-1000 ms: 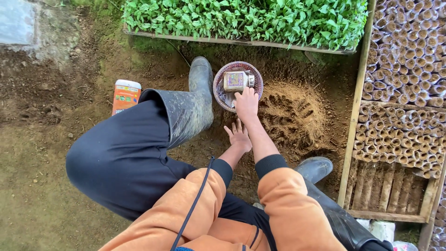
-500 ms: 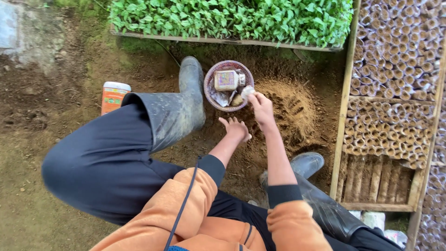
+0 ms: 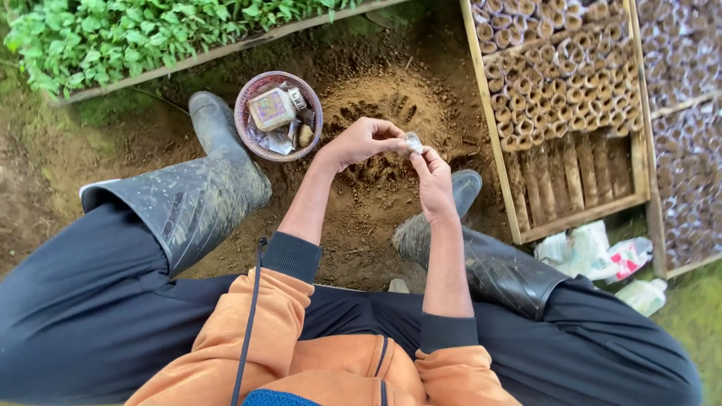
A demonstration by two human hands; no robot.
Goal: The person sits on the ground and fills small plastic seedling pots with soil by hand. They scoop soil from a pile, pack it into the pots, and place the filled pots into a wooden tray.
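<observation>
Seen from above, near frame centre. Left hand (image 3: 362, 141) raised at centre, slightly upper, fingers curled inward, fingertips pinched toward the right. Right hand (image 3: 434, 179) just below and to the right, thumb and forefinger pinched, tips meeting those of the left hand. Left forearm bare, running down-left to a dark cuff and orange sleeve at lower centre. Right forearm bare, running almost straight down to a dark cuff and orange sleeve at lower right of centre. Both wrists bent slightly, elbows tucked toward the bottom edge.
</observation>
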